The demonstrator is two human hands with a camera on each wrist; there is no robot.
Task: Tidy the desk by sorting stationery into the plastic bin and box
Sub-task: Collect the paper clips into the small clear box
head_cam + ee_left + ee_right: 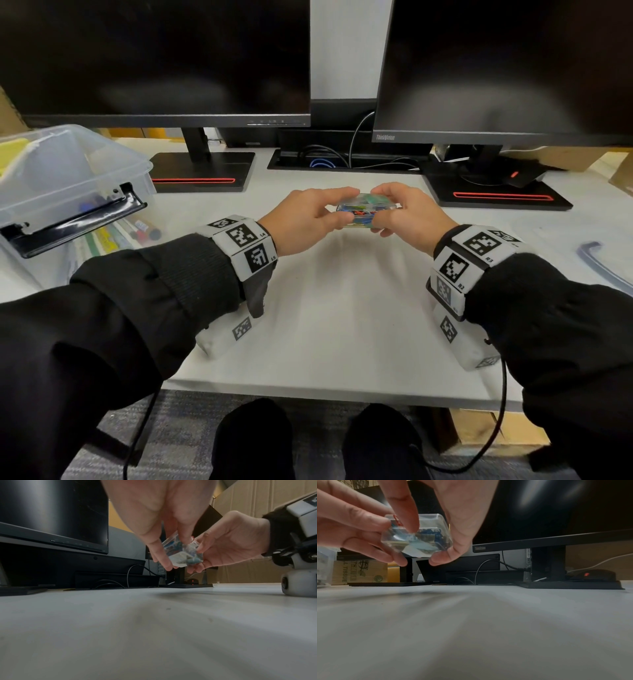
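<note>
Both our left hand (305, 219) and right hand (407, 216) pinch the small clear plastic box (359, 210) of coloured clips at frame centre; uneven squeezing could pop its lid.

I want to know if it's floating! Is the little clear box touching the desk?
Apart. The left wrist view shows the clear box held up between both hands, with open space above the desk.

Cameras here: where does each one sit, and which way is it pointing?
Head: worn on the head, looking down at the desk; both sleeves, the left hand and right hand show.
Left wrist: low over the desk, facing the monitors; the left hand's fingers and the right hand show.
Right wrist: likewise low, facing the monitors; both hands' fingers show.
Shared: all three see the small clear box of coloured bits held between both hands, above the desk.
</note>
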